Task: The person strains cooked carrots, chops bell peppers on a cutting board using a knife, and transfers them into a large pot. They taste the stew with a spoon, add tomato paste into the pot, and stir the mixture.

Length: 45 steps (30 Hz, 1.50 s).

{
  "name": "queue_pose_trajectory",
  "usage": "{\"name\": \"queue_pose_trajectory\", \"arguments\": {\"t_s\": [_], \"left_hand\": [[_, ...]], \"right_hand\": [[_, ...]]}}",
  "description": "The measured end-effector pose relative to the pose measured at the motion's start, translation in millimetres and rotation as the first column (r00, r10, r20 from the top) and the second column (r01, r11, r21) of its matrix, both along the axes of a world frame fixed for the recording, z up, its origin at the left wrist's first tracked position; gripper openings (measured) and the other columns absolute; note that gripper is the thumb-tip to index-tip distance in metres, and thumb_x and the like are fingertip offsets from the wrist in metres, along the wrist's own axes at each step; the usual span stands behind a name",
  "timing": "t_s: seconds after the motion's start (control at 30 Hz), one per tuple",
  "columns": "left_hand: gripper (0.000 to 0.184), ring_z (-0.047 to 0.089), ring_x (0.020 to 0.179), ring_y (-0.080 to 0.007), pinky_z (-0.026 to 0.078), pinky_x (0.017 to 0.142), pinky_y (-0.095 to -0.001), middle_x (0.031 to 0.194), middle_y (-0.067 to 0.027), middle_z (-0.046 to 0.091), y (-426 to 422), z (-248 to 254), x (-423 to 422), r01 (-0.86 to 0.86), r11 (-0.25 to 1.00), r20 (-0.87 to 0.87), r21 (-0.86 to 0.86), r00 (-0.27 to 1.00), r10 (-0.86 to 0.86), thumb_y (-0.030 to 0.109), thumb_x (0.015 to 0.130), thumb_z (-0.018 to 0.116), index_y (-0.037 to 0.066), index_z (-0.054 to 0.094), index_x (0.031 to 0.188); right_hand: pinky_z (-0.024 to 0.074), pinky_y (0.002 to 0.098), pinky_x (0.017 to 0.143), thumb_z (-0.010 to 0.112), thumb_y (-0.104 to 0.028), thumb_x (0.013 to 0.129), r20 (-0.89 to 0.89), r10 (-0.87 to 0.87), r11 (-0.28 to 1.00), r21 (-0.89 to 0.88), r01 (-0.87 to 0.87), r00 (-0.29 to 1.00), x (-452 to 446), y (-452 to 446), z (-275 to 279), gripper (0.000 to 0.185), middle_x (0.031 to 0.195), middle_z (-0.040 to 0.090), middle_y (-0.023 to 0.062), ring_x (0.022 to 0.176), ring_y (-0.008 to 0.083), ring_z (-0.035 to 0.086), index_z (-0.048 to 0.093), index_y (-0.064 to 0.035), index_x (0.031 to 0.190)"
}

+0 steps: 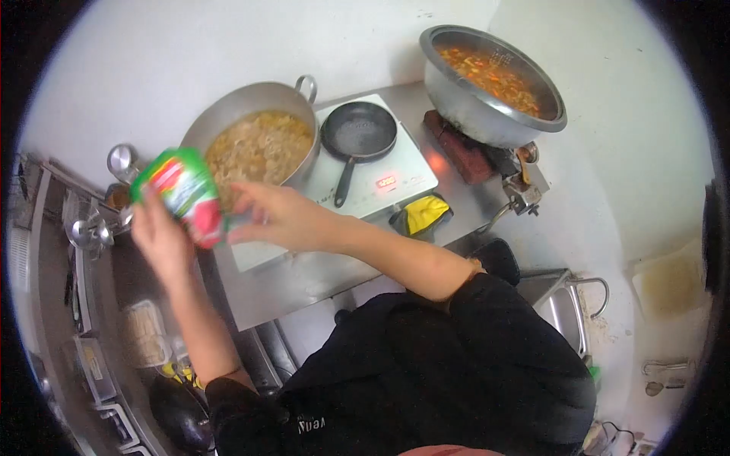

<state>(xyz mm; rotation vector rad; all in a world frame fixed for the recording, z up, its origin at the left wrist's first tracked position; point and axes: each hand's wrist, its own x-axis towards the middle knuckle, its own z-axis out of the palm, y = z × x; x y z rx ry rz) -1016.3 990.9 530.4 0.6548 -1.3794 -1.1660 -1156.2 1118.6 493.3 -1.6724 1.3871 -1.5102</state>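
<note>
My left hand (pixel 163 239) is closed around a green plastic pouch (pixel 181 190) with a red-and-white label, held tilted beside the large pot (pixel 251 99). Light-coloured pieces in yellowish broth (pixel 262 148) lie in that pot. Just right of the pouch is my right hand (pixel 285 218), its thumb and fingers apart and somewhat blurred. Whether its fingertips touch the pouch edge, I cannot tell. Below the right hand is the white cooktop (pixel 327 216), with a small black frying pan (pixel 359 131) on its far part.
A big metal pot (pixel 494 87) of reddish stew stands at the back right above a burner (pixel 525 194). A yellow-and-black cloth (pixel 424 216) lies by the cooktop's front edge. Metal ladles (pixel 122 161) are at the left; a sink (pixel 563 311) is at the right.
</note>
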Motion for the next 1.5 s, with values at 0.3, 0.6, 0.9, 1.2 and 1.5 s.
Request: {"name": "queue_pose_trajectory", "arguments": {"t_s": [0.3,0.6,0.9,1.2,1.5], "left_hand": [[0.029,0.055,0.067,-0.0125,0.046,0.065,-0.0304,0.077,-0.0089,0.064,137.1,49.8,-262.6,0.206,0.924,0.176,-0.323,0.972,-0.155,0.025,0.097,0.050,-0.002,0.060,0.093],[0.027,0.061,0.065,-0.0381,0.046,0.059,-0.0431,0.069,-0.0184,0.062,220.7,71.7,-397.4,0.218,0.830,0.480,-0.513,0.875,0.067,0.030,0.094,0.050,0.005,0.058,0.103],[0.024,0.061,0.064,-0.0419,0.046,0.056,-0.0470,0.068,-0.0228,0.061,225.6,83.1,-453.8,0.212,0.754,0.500,-0.622,0.849,0.173,0.025,0.092,0.055,0.001,0.053,0.090],[0.022,0.060,0.061,-0.0403,0.045,0.053,-0.0450,0.065,-0.0225,0.060,243.1,97.6,-471.4,0.304,0.764,0.532,-0.569,0.845,0.060,0.021,0.090,0.059,0.000,0.053,0.086],[0.025,0.058,0.061,-0.0407,0.044,0.055,-0.0446,0.065,-0.0225,0.058,232.8,101.4,-497.6,0.382,0.609,0.579,-0.695,0.800,0.159,0.021,0.088,0.060,-0.001,0.052,0.080]], "right_hand": [[0.0455,0.0228,0.055,0.071,-0.018,0.082,0.338,-0.186,0.979,-0.016,0.203,0.922,-182.4,134.0,35.9,0.027,0.078,0.057,0.0011,0.064,0.0059,0.053,0.062,0.0010,0.100],[0.0454,0.0220,0.047,0.064,-0.010,0.086,0.761,-0.171,0.931,-0.084,0.356,0.626,-311.4,166.2,30.0,0.015,0.081,0.066,0.0055,0.062,0.0083,0.057,0.065,0.0017,0.094],[0.0426,0.0203,0.050,0.062,-0.012,0.088,0.807,-0.252,0.906,0.003,0.422,0.534,-354.1,173.7,44.8,0.013,0.081,0.065,0.0031,0.062,0.0064,0.056,0.067,-0.0012,0.094],[0.0390,0.0223,0.048,0.063,-0.013,0.089,0.958,-0.011,0.873,-0.131,0.470,0.286,-360.0,174.3,56.7,0.012,0.079,0.064,0.0026,0.062,0.0062,0.055,0.067,-0.0021,0.091],[0.0411,0.0246,0.052,0.060,-0.013,0.090,0.968,0.005,0.923,-0.102,0.370,0.252,-385.2,181.0,69.9,0.011,0.081,0.064,0.0028,0.064,0.0090,0.056,0.064,-0.0032,0.094]]}}
